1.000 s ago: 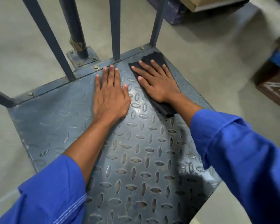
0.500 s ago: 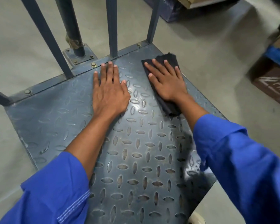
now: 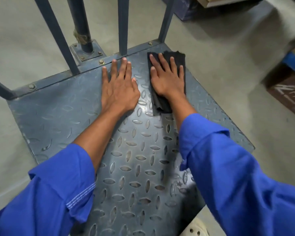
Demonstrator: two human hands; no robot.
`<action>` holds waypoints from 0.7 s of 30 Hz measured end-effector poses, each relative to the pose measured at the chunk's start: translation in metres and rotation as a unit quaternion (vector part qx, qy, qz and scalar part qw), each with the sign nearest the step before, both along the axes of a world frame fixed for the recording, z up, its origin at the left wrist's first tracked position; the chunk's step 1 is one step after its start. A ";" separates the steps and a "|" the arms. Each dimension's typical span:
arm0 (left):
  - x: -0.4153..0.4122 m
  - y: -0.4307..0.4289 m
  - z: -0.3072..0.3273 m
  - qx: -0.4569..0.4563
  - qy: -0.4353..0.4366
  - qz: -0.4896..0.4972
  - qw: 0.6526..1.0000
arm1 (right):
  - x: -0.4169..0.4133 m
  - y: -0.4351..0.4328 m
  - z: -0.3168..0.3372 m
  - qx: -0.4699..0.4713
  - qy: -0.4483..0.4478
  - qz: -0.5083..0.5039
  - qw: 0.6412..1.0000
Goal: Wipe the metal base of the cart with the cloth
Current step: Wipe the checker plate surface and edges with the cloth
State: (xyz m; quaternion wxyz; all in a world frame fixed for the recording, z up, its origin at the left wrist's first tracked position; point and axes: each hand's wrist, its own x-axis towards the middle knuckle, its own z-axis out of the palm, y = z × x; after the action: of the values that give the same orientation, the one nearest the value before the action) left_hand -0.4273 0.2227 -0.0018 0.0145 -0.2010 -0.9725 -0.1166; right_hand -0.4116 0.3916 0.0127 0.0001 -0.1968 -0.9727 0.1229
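A: On the left half of the metal base (image 3: 134, 167), item one: left hand (image 3: 117, 89). Flat, palm down, fingers straight and slightly spread, tips at the bolted rear strip. It holds nothing and reads as a brace.

B: Item two?

A: Just to its right, the cloth (image 3: 177, 56). It is dark, matte, folded into a long strip and frayed at the far edge. It lies on the far right corner of the base. Item three: right hand (image 3: 167, 80), palm down on the cloth, fingers straight and fanned, pressing rather than pinching.

B: Surface?

A: Grey-blue tread plate with raised lens-shaped studs in alternating directions. Dull sheen, stud tops worn brighter mid-plate. Behind it stand upright bars (image 3: 123, 24), square-section and painted, and one round post (image 3: 82, 24) on a bolted foot.

B: Handling note for the wipe?

A: Judgement only. Keep the whole palm loaded so the cloth sinks between the studs. Stroke across both stud directions, in overlapping passes. Trace the rear strip and go round each bolt head (image 3: 101, 61), where grit likely lodges. The frayed edge may snag, so lead with the fold.

B: Far right?

A: Cardboard box (image 3: 286, 92) on the floor, well apart.
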 end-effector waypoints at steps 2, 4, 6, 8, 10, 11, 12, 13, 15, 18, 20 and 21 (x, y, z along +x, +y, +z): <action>0.000 -0.001 0.000 -0.002 -0.005 0.000 1.000 | -0.029 -0.016 0.003 -0.004 -0.019 0.034 0.999; -0.001 -0.002 0.001 -0.002 -0.009 -0.006 1.000 | -0.041 -0.022 0.007 -0.010 -0.035 0.062 0.997; -0.001 -0.002 0.003 0.000 -0.010 -0.012 1.000 | -0.036 -0.011 0.012 -0.007 -0.043 0.084 0.995; -0.001 -0.003 0.005 0.001 -0.013 -0.020 1.000 | -0.023 0.004 0.013 0.003 -0.039 0.077 0.996; -0.001 -0.005 0.005 0.001 -0.019 -0.027 0.999 | -0.002 0.015 0.008 0.001 -0.022 0.034 0.999; 0.000 -0.005 0.006 -0.003 -0.024 -0.031 0.999 | 0.011 0.018 0.006 -0.002 -0.014 0.012 1.000; 0.003 -0.004 0.007 -0.010 -0.028 -0.036 0.999 | 0.028 0.018 0.005 -0.006 -0.009 -0.008 1.000; 0.008 -0.003 0.008 -0.018 -0.031 -0.045 0.998 | 0.047 0.016 0.005 -0.012 -0.008 -0.029 0.999; 0.016 0.000 0.007 -0.032 -0.028 -0.068 0.997 | 0.086 -0.003 0.001 -0.017 0.002 -0.064 0.998; 0.023 0.006 0.006 -0.036 -0.030 -0.089 0.995 | 0.119 -0.035 -0.007 -0.013 0.025 -0.034 0.999; 0.026 0.006 0.003 -0.031 -0.033 -0.095 0.994 | 0.101 -0.024 -0.007 -0.017 0.024 -0.034 0.999; 0.027 0.006 0.002 -0.028 -0.032 -0.099 0.994 | 0.084 -0.010 -0.005 -0.017 0.024 -0.046 0.999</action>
State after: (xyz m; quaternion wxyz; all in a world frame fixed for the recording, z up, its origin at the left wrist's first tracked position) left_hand -0.4000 0.2283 -0.0002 -0.0338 -0.2930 -0.9506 -0.0962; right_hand -0.3277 0.3820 0.0075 0.0255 -0.2380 -0.9602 0.1441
